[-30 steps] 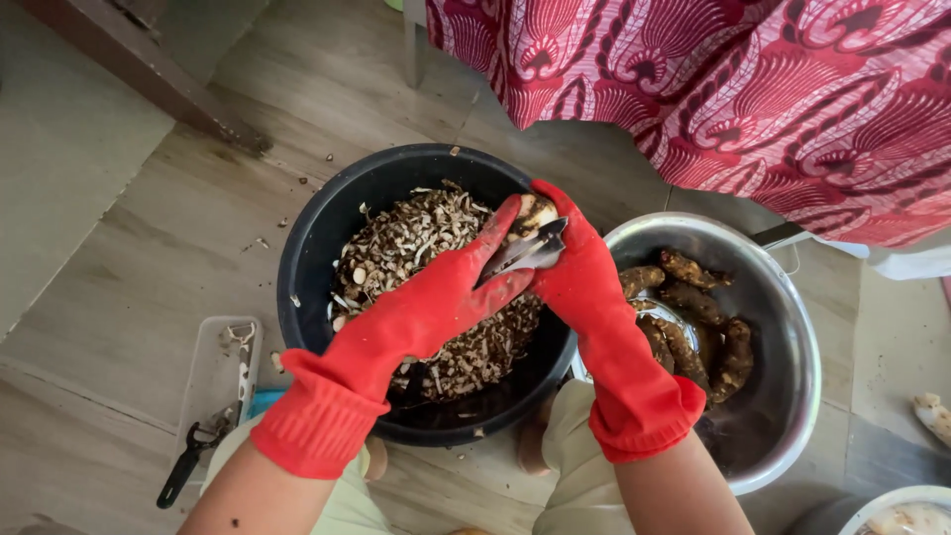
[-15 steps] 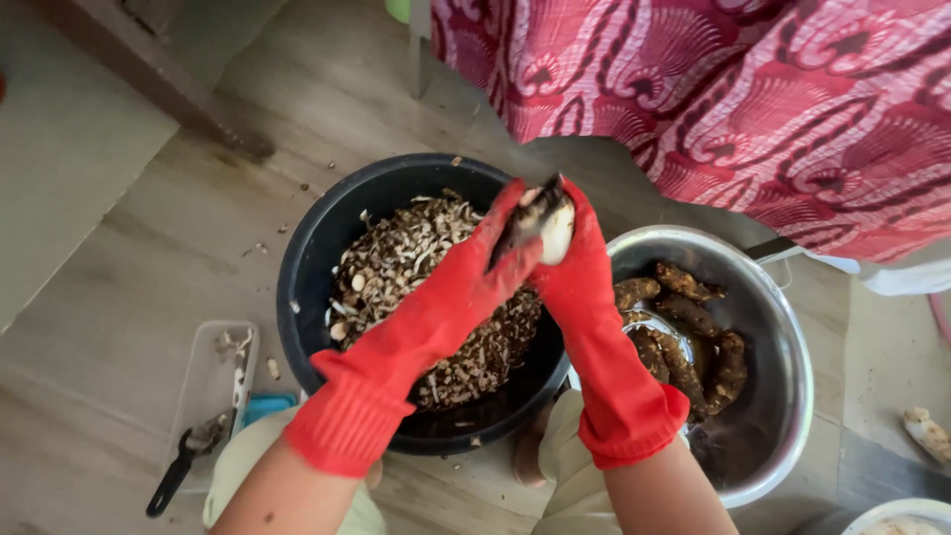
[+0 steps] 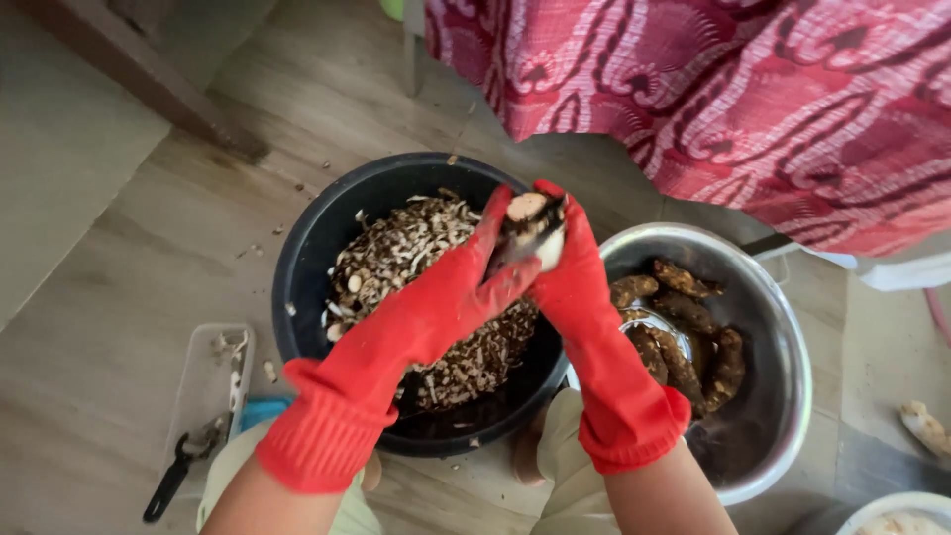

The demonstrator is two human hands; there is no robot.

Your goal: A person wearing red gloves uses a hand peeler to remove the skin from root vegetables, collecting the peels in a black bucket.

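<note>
Both my hands wear red rubber gloves. My right hand (image 3: 570,267) grips a small brown root (image 3: 535,226) whose pale flesh shows where the skin is off. My left hand (image 3: 466,287) presses a dark blade against that root, over the black tub (image 3: 307,267). The tub is heaped with brown and white peelings (image 3: 416,248). To its right, a steel bowl (image 3: 783,327) holds several unpeeled brown roots (image 3: 684,337) in a little water.
A clear plastic tray (image 3: 208,386) with scraps and a black-handled tool (image 3: 168,485) lies on the wooden floor at the left. Red patterned cloth (image 3: 753,89) hangs at the top right. A white bowl rim (image 3: 892,510) and a loose root piece (image 3: 926,426) sit at the right edge.
Both hands have lifted the root slightly and turned it; more pale, peeled flesh now faces up. The view has shifted a little.
</note>
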